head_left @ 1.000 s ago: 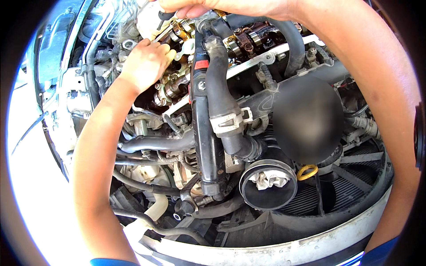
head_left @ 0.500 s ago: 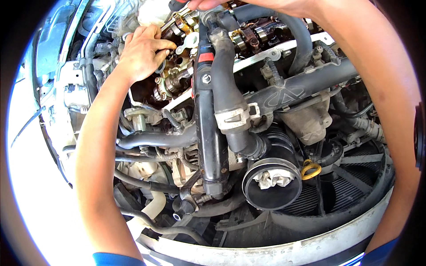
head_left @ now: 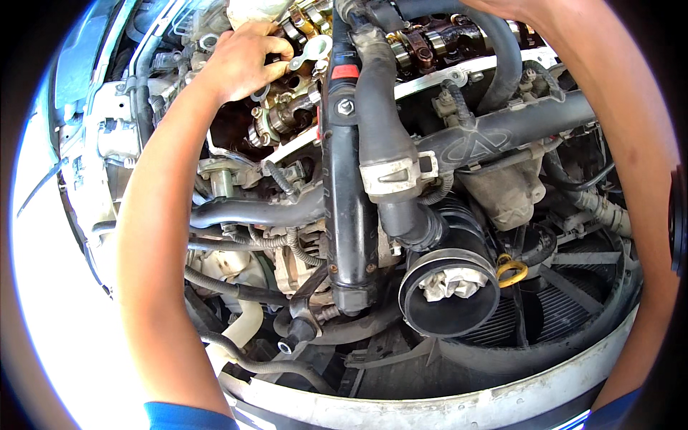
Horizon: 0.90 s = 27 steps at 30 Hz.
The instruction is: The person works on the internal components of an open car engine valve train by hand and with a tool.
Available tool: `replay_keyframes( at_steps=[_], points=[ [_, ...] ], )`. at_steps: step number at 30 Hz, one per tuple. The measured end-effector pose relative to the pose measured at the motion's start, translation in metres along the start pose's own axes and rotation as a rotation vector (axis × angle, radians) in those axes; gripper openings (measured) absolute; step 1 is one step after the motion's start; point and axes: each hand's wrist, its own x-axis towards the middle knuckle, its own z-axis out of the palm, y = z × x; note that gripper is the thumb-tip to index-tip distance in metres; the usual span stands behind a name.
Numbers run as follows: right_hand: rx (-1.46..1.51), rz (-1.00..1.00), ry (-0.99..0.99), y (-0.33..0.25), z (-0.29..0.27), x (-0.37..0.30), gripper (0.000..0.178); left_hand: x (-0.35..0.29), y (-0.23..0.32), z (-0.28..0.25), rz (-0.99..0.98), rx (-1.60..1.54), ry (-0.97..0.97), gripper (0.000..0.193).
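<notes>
L hand (head_left: 247, 63) is up at the open engine top, fingers bent, thumb and forefinger apart nr the narrow end of a pale ring-ended piece (head_left: 304, 58); can't tell if they grip it or only touch. That piece sits btwn the hand and a black bar (head_left: 350, 215), just above the exposed camshaft (head_left: 288, 120). R hand is past the upper edge, so can't tell what it holds; only its wrist and forearm (head_left: 625, 143) show. Main risk, prob.: anything small slipping from the L fingers could drop into the dark cavity (head_left: 233, 136) or holes by the cam, b/c the top is uncovered and metal looks oily. Slick metal could also make fingers slide, and knuckles could scrape on hard edges b/c room is tight. The R forearm might knock parts it reaches over. In the way: the bar w/ its red mark (head_left: 345, 71) and a thick black hose (head_left: 380, 93) w/ pale clamp (head_left: 394, 179) cross the middle and poss. block reach btwn L and R sides. Nearer the front: a wide duct (head_left: 448, 319) w/ crumpled pale wad (head_left: 453, 283) in its mouth, which might get dislodged if bumped; yellow loop (head_left: 524, 272) beside it, fan shroud (head_left: 459, 351) below.
</notes>
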Motion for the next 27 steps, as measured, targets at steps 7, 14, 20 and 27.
replay_keyframes(
  at_steps=[7,14,20,27],
  points=[
    [0.151,0.005,-0.082,0.011,-0.010,0.002,0.031,0.009,-0.002,-0.005,-0.050,-0.108,-0.152,0.021],
    [0.122,-0.031,-0.050,0.011,-0.005,0.002,0.031,0.001,-0.011,0.009,-0.036,-0.303,-0.018,0.030],
    [0.074,-0.014,-0.036,0.010,-0.005,0.003,0.030,0.002,-0.011,0.016,-0.229,-0.339,0.076,0.055],
    [0.139,0.000,-0.064,0.009,-0.007,0.006,0.032,0.005,-0.031,0.013,-0.136,-0.409,-0.041,0.085]
  ],
)
